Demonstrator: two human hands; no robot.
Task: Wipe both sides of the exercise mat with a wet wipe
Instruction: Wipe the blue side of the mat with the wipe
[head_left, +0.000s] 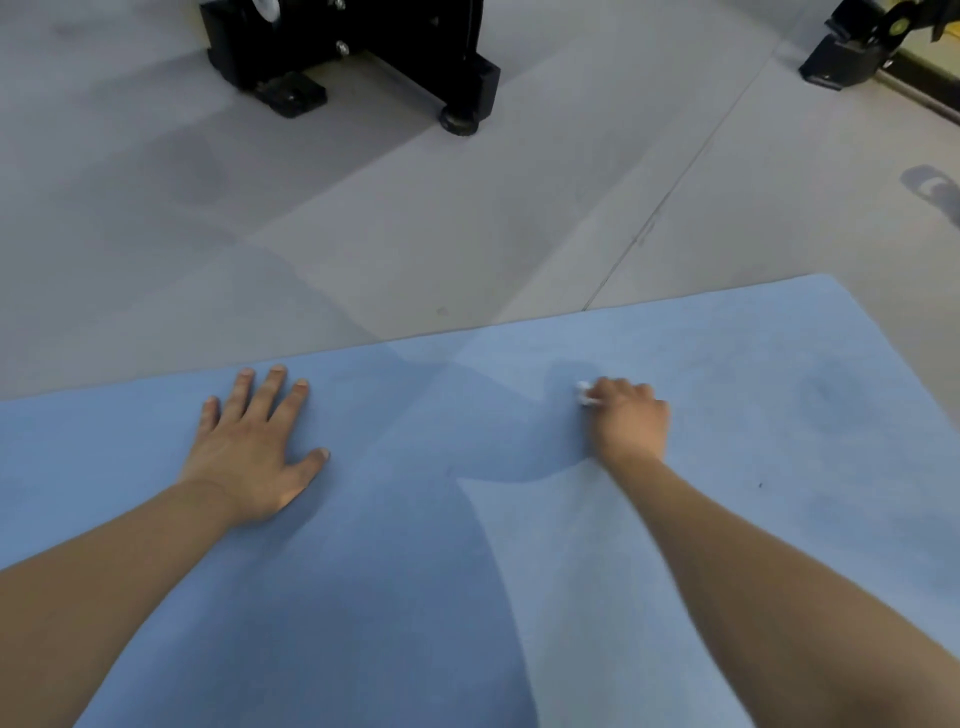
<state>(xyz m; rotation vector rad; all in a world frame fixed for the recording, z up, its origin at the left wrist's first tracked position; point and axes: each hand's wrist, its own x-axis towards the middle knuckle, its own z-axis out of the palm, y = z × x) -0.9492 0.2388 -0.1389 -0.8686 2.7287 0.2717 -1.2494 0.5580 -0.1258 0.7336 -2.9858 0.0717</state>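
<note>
Grey seamed floor (467, 208), black machine base (353, 47) at its far edge.

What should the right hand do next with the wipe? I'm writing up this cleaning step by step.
Probably sweep the wet wipe sideways along the far edge of the exercise mat. The right hand is closed on the wipe and pressed to the mat near that edge, and darker smudges show to its right. The left hand lies flat and open, steadying the mat.

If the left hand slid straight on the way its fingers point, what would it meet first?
The left hand lies flat on the blue mat, fingers pointing at its far edge. It would probably cross that edge onto bare grey floor; the black machine base stands much farther on.
</note>
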